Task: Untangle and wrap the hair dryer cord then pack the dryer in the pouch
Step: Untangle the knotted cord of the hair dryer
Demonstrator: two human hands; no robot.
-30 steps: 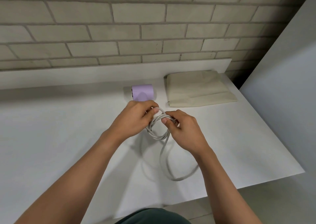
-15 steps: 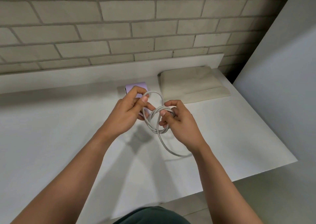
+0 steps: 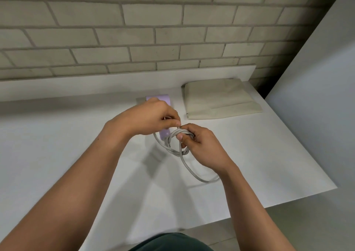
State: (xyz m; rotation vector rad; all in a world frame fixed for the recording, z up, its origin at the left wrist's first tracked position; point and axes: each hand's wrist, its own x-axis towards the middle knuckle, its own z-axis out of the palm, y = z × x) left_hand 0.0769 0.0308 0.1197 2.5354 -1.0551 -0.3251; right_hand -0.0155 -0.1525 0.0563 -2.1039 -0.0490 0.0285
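two hands are working at the centre of the frame, almost touching each other. the right hand (image 3: 203, 147) is clamping a bundle of several loops of the one grey cord (image 3: 192, 171), with its fingers curled round the coil and the thumb pressing across the top. the left hand (image 3: 151, 118), just up and left of it, is pinching a strand of the same cord between thumb and forefinger, with the other fingers curled. one long loose loop is hanging from the coil and trailing down to the right onto the white table (image 3: 57, 135), passing under the right wrist.

one lilac hair dryer (image 3: 159, 99) is sitting directly behind and beneath the left hand. part of it is showing above the knuckles and a small lilac part is showing below the palm beside the coil. whether it is resting on the table or being lifted is not showing.

one cream fabric pouch (image 3: 219, 101) is lying flat right of centre, near the back of the table. the dryer is lying outside it, to its left and apart from it. what the pouch is holding is not showing.

the table is running back to a low white upstand under the brick wall (image 3: 134, 39). its near edge is slanting from bottom centre up to a corner at the right, beside a grey panel (image 3: 317, 78). bare table is spreading wide across the left of the frame and between the hands and the near edge.
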